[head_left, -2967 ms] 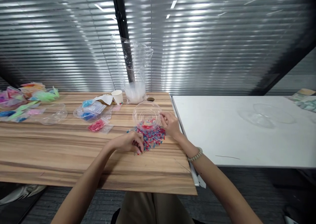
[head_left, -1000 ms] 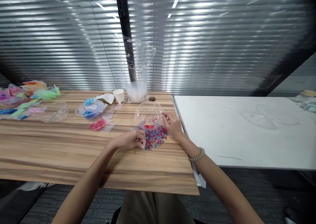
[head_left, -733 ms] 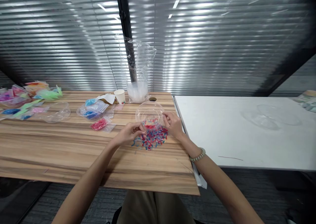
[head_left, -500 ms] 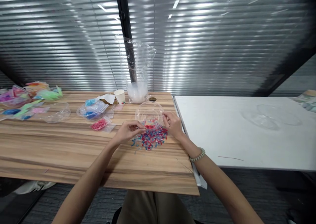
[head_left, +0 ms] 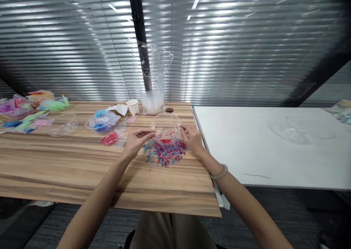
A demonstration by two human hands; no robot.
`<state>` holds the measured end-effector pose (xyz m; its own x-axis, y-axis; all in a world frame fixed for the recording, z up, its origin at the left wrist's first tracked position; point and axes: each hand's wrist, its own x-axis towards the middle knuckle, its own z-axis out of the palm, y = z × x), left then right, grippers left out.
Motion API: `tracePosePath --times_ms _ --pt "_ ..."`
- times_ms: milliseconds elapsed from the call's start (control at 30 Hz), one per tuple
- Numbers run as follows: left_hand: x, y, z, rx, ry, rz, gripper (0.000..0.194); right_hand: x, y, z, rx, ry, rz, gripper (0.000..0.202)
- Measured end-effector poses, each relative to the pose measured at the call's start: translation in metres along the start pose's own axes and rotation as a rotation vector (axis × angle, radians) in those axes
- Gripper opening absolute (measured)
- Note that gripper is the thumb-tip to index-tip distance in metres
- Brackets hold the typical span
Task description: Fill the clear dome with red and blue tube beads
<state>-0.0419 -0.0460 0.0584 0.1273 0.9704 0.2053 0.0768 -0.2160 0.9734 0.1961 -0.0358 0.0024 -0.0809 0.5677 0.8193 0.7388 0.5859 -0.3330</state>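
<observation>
A clear round plastic bowl (head_left: 166,121) stands tilted over a heap of small red and blue tube-shaped pieces (head_left: 169,154) on the wooden table. Some red pieces lie inside along its lower edge. My right hand (head_left: 191,136) pinches the bowl's right rim between thumb and fingers. On the other side, my left hand (head_left: 138,141) has its thumb and fingertips closed at the left rim. Several blue pieces lie scattered just below the left fingertips.
Left of the heap are a bag of red pieces (head_left: 109,138), a clear dish with blue bags (head_left: 103,125) and a paper cup (head_left: 133,107). A tall clear bag (head_left: 153,102) stands behind. A white table (head_left: 263,150) adjoins on the right.
My left hand has moved left and slightly away from me, from the bowl's front edge to its left rim. My right hand stays at the right rim.
</observation>
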Motion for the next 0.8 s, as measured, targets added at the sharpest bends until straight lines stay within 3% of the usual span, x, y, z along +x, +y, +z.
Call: tracePosePath --times_ms 267,800 --pt "0.008 -0.007 -0.005 -0.212 0.137 -0.051 0.033 0.001 -0.001 -0.001 0.010 0.005 0.001 0.019" --pt "0.012 -0.008 -0.012 -0.558 0.153 -0.256 0.022 0.001 0.000 0.000 -0.013 0.004 -0.006 0.017"
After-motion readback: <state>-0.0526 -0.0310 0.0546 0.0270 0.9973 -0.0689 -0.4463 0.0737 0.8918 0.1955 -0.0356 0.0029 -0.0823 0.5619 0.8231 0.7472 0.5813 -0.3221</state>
